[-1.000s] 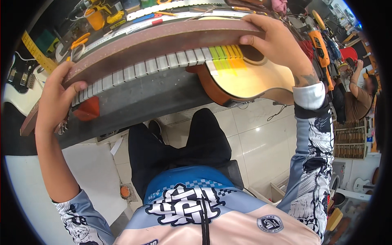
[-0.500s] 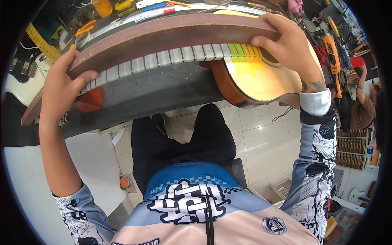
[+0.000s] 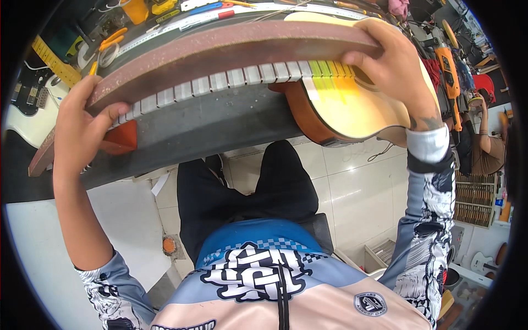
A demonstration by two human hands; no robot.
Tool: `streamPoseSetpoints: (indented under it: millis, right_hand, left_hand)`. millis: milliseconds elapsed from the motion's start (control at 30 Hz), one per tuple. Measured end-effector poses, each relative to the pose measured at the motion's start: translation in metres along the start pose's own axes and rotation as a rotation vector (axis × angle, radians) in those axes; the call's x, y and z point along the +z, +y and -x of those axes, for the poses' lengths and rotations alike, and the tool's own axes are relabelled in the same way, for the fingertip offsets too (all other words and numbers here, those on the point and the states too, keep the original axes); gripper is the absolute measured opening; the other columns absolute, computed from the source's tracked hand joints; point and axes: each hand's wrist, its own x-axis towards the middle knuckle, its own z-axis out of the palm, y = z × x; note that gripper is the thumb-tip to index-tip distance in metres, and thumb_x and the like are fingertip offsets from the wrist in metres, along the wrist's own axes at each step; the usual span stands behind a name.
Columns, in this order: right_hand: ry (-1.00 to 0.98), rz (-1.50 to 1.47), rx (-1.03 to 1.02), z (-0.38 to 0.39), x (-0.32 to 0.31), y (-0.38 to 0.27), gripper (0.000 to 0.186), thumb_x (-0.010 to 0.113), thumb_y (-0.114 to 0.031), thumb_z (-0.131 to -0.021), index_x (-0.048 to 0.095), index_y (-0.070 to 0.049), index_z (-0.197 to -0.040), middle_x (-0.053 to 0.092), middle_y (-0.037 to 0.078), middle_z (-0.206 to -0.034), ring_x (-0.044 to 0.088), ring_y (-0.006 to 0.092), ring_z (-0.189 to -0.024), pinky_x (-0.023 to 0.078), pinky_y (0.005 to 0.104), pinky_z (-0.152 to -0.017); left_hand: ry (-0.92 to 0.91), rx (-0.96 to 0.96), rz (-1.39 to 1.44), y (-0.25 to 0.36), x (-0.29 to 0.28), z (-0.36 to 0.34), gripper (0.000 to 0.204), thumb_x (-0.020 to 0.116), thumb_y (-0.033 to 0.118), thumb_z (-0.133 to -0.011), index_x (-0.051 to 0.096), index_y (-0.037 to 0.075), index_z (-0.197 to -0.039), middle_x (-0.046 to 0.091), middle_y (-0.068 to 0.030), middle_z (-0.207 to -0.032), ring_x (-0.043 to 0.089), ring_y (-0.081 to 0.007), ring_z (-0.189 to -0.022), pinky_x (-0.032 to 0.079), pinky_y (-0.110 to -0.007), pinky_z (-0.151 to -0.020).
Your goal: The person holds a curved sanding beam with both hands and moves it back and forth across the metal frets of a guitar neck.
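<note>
A long, scuffed reddish-brown bar (image 3: 231,44) stretches lengthwise above the guitar neck (image 3: 209,82), whose fretboard shows pale strips between frets. My left hand (image 3: 85,124) grips the bar's left end, thumb pointing in over the frets. Around the right end wraps my right hand (image 3: 393,69), thumb on the near face. The acoustic guitar's pale body (image 3: 346,110) sits under that hand, with yellow and green tape (image 3: 333,74) near the soundhole. An orange-red wedge (image 3: 121,137) supports the neck at the left; whether the bar touches the frets is unclear.
Pliers (image 3: 113,38), markers (image 3: 198,19) and rulers lie at the dark bench's (image 3: 209,124) back. A white electric guitar (image 3: 30,115) lies left; an orange power tool (image 3: 448,77) is right. A co-worker (image 3: 487,148) works at the far right. Tiled floor (image 3: 352,187) shows below.
Both hands and the bar shifted right in the picture from a second ago, along with the guitar and bench. The grip looks much the same; the co-worker's arm moved slightly.
</note>
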Motion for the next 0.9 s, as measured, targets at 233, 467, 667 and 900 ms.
streamPoseSetpoints:
  millis: [233,467,667,900]
  right_hand:
    - [-0.064,-0.015,-0.005,-0.006,-0.002,-0.003,0.052,0.092,-0.042,-0.079,0.074,-0.004,-0.108,0.074,0.015,-0.094,0.07,0.0392,-0.088,0.054,0.0433,-0.078]
    - [-0.04,-0.029,-0.011,0.012,-0.011,-0.019,0.052,0.092,-0.041,-0.078,0.073,-0.002,-0.108,0.073,0.016,-0.093,0.069,0.0394,-0.089,0.054,0.043,-0.078]
    - [-0.161,0.012,0.056,-0.011,0.004,0.01,0.057,0.087,-0.042,-0.088,0.07,-0.002,-0.124,0.074,0.02,-0.108,0.071,0.0415,-0.103,0.055,0.0439,-0.09]
    - [-0.044,-0.007,-0.019,0.003,-0.005,-0.011,0.051,0.094,-0.04,-0.076,0.074,-0.004,-0.107,0.074,0.015,-0.095,0.07,0.0381,-0.088,0.054,0.0426,-0.078]
  left_hand:
    - [-0.044,-0.063,0.01,-0.007,0.0,0.003,0.045,0.09,0.022,-0.083,0.065,-0.004,-0.109,0.065,-0.0155,-0.093,0.061,-0.0267,-0.087,0.05,-0.038,-0.082]
    - [0.044,0.062,-0.024,-0.002,0.0,0.025,0.049,0.092,0.024,-0.081,0.062,-0.004,-0.108,0.061,-0.0143,-0.092,0.058,-0.0307,-0.088,0.049,-0.038,-0.084]
    - [-0.009,-0.048,0.019,-0.006,0.004,-0.001,0.042,0.089,0.02,-0.081,0.064,-0.004,-0.104,0.065,-0.0163,-0.092,0.059,-0.0287,-0.086,0.049,-0.037,-0.083]
    - [0.007,0.008,0.022,-0.014,0.005,0.016,0.045,0.09,0.02,-0.08,0.062,-0.003,-0.107,0.063,-0.015,-0.093,0.058,-0.0292,-0.088,0.049,-0.038,-0.084]
